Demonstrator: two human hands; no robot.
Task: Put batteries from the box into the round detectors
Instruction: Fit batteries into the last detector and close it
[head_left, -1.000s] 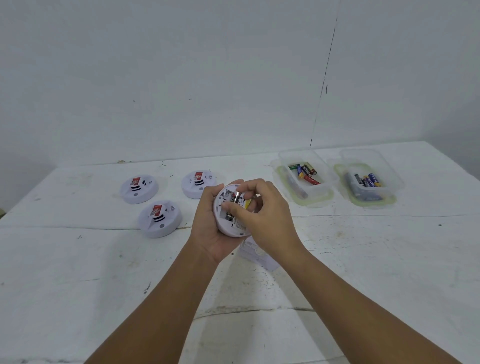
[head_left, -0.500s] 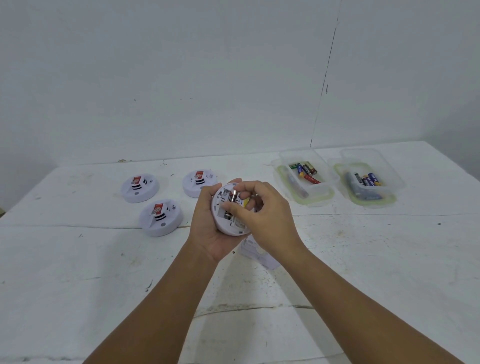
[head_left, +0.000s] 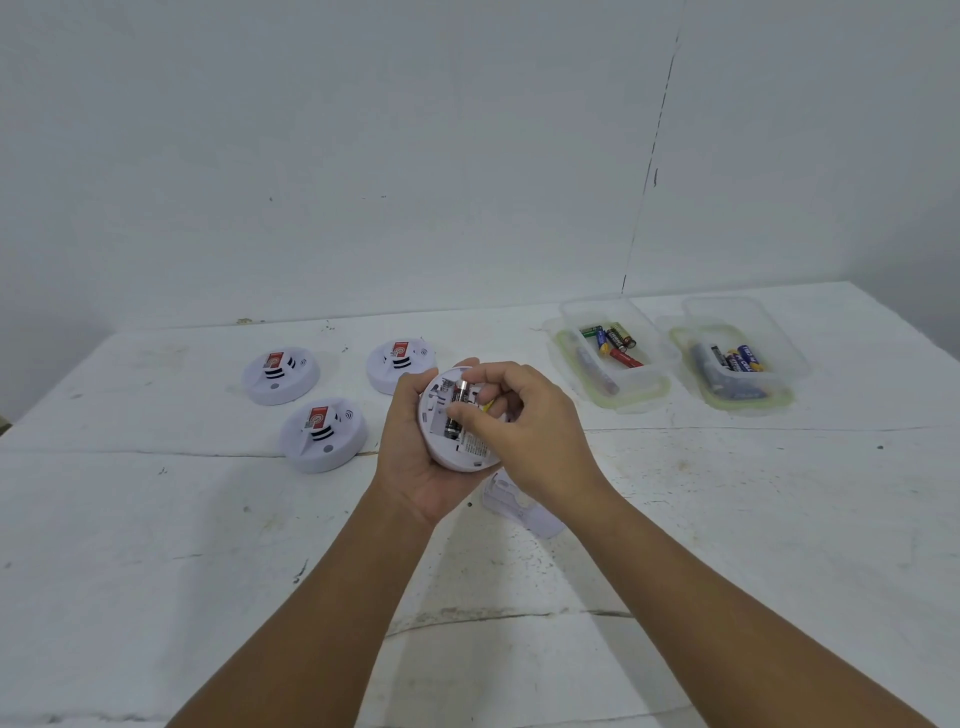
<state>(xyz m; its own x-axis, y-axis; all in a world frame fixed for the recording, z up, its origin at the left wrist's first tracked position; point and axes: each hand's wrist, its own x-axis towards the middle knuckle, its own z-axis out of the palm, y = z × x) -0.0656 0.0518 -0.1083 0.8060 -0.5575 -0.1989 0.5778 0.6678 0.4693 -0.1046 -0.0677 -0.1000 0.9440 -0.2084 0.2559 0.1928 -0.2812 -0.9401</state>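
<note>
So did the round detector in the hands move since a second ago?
Yes, a little. The detector in the left hand drifted left and slightly up, away from the nearer battery box, which stayed put.

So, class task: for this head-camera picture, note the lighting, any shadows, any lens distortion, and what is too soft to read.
Head view: even, diffuse light, no glare; faint soft shadows under the arms on the table; wide-angle bending bows the table's far edge; the battery in the held detector, gripped by the left hand and pinched by the right hand, is sharp, but its print is unreadable.
</note>
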